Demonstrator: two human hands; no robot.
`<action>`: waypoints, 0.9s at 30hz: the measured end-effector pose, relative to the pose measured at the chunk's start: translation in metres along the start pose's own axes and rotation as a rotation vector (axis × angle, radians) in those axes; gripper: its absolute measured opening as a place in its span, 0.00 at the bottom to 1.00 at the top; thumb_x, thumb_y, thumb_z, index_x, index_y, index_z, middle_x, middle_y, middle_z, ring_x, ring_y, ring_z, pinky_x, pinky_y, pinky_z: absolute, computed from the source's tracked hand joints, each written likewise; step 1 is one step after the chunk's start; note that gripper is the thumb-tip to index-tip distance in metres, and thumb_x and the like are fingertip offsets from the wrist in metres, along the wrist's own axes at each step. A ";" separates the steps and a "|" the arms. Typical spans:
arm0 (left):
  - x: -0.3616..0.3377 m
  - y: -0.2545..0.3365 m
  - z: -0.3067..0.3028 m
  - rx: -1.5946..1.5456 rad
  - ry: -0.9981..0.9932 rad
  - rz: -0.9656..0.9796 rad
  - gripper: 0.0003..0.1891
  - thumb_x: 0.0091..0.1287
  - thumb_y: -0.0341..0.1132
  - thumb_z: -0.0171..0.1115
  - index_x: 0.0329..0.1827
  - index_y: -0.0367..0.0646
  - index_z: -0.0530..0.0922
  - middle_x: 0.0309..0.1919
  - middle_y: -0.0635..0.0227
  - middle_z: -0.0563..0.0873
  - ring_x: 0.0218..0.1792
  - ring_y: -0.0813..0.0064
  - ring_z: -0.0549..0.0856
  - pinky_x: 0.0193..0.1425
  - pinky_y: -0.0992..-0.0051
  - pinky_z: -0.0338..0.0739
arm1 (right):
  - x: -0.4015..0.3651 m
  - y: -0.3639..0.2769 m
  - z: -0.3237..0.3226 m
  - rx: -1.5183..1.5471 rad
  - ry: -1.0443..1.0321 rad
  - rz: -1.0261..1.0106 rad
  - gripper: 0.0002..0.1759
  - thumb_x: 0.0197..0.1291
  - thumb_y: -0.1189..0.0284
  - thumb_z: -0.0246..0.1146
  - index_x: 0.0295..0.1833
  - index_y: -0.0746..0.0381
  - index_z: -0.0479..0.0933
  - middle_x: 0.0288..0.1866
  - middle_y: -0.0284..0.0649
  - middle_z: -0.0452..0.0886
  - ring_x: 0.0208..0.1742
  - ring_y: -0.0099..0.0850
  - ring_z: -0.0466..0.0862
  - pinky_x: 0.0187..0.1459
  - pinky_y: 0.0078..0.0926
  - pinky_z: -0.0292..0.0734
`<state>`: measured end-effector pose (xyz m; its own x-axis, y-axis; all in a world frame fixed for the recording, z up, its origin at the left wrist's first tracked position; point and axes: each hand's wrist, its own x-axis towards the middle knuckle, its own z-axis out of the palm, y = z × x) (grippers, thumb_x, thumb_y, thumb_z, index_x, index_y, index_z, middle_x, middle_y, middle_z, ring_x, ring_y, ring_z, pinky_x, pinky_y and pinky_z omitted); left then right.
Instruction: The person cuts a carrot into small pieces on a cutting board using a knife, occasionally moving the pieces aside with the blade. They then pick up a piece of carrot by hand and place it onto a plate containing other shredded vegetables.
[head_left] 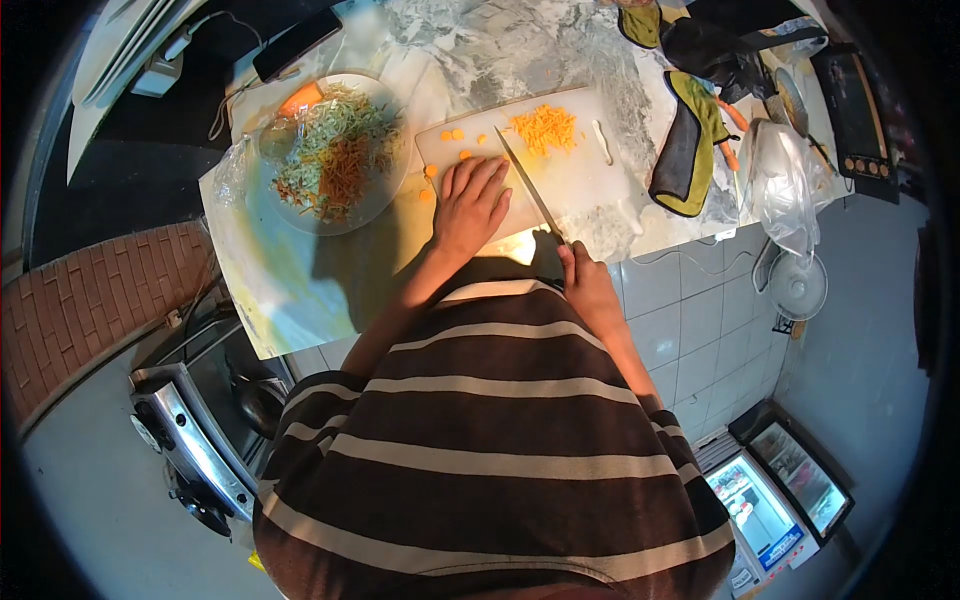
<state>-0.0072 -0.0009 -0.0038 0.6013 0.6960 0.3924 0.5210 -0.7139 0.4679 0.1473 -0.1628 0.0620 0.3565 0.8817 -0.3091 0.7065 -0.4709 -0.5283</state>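
My right hand (592, 288) is closed around the handle of a long knife (530, 187), whose blade lies across the pale cutting board (595, 185) with its tip pointing away from me. My left hand (470, 210) presses down on the board just left of the blade, fingers together and bent. A bit of orange carrot shows at its fingertips; the rest of what lies beneath is hidden. Several carrot slices (430, 171) are scattered left of that hand. Beyond the blade sits a heap of finely cut carrot (544, 129).
On the left stands a large round plate (385, 205) of shredded vegetables. A black and green cloth item (683, 150), whole carrots (729, 155) and a clear plastic bag (785, 185) lie at right. A gas stove (190, 430) is at lower left, a lit glass-front cabinet (755, 515) at lower right.
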 end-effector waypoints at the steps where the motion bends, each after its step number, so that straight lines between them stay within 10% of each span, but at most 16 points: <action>1: 0.000 0.000 0.000 0.002 0.001 0.002 0.22 0.68 0.40 0.63 0.63 0.42 0.79 0.62 0.69 0.80 0.65 0.63 0.73 0.72 0.59 0.62 | -0.001 -0.001 -0.001 0.000 0.002 0.012 0.19 0.77 0.60 0.51 0.44 0.67 0.70 0.23 0.66 0.78 0.30 0.67 0.80 0.28 0.62 0.74; 27: 0.002 0.000 0.000 -0.001 0.006 0.004 0.21 0.67 0.40 0.63 0.60 0.41 0.80 0.61 0.69 0.81 0.64 0.64 0.74 0.71 0.59 0.63 | 0.006 -0.005 -0.001 -0.135 -0.094 0.080 0.20 0.78 0.57 0.48 0.48 0.66 0.69 0.28 0.66 0.81 0.33 0.67 0.83 0.34 0.61 0.79</action>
<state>-0.0059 0.0004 -0.0026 0.5995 0.6939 0.3989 0.5186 -0.7163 0.4669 0.1464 -0.1553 0.0631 0.3607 0.8321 -0.4213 0.7564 -0.5252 -0.3899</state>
